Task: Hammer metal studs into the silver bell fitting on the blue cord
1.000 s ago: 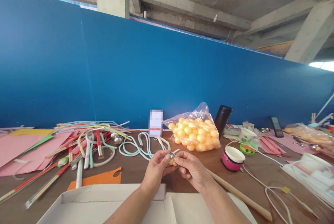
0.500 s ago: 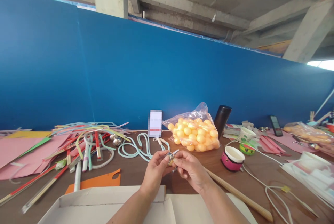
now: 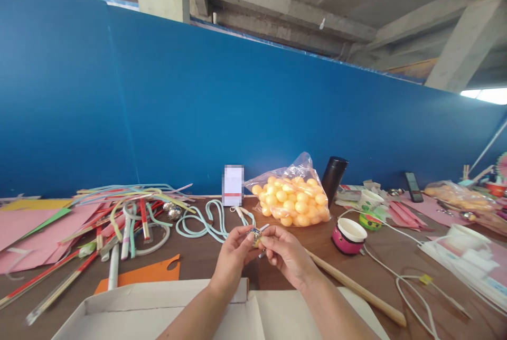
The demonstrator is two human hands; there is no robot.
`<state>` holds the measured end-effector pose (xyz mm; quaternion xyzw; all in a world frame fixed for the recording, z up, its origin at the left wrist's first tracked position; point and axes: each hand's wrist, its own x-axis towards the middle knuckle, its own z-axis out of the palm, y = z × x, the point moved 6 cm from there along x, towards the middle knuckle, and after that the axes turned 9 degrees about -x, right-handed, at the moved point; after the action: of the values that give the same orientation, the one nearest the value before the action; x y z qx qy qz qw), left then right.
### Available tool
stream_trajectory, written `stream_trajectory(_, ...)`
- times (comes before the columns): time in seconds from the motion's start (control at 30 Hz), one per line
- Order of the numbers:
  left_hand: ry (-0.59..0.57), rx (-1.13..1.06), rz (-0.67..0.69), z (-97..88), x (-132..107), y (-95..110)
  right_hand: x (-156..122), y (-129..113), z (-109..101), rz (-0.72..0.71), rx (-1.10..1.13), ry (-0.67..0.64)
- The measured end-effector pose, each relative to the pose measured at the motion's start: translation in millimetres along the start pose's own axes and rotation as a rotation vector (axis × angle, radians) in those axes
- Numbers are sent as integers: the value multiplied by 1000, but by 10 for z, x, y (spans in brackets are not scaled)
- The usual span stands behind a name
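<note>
My left hand point(image 3: 231, 258) and my right hand point(image 3: 288, 254) meet over the brown table point(image 3: 206, 258), fingers pinched together on a small shiny round bell-like piece point(image 3: 255, 235). A thin pale strip sticks out of it toward the right. Both hands hover just above the far edge of an open white cardboard box point(image 3: 158, 308). A mint-green cord point(image 3: 206, 219) lies coiled just beyond my fingers. Two loose silver bells point(image 3: 173, 210) rest on the table to the left.
A clear bag of orange balls point(image 3: 293, 200) and a black tumbler point(image 3: 333, 175) stand behind my hands. Coloured strips and sticks point(image 3: 119, 218) and pink paper point(image 3: 24, 229) cover the left. A pink cup point(image 3: 348, 234), wooden stick point(image 3: 356, 290) and white cable point(image 3: 412, 292) lie to the right.
Both hands stay pinched on the small shiny piece, with only slight finger movement. The view has shifted a little to the right.
</note>
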<state>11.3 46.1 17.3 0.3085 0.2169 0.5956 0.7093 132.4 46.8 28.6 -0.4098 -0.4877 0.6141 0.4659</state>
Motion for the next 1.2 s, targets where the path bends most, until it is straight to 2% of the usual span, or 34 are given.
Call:
stream_trajectory(0.5, 31, 21, 28, 48, -30, 29, -24, -18, 19, -12, -9, 5)
stream_trajectory(1.2, 13, 5, 11, 28, -20, 12, -21, -6, 19, -21, 6, -28)
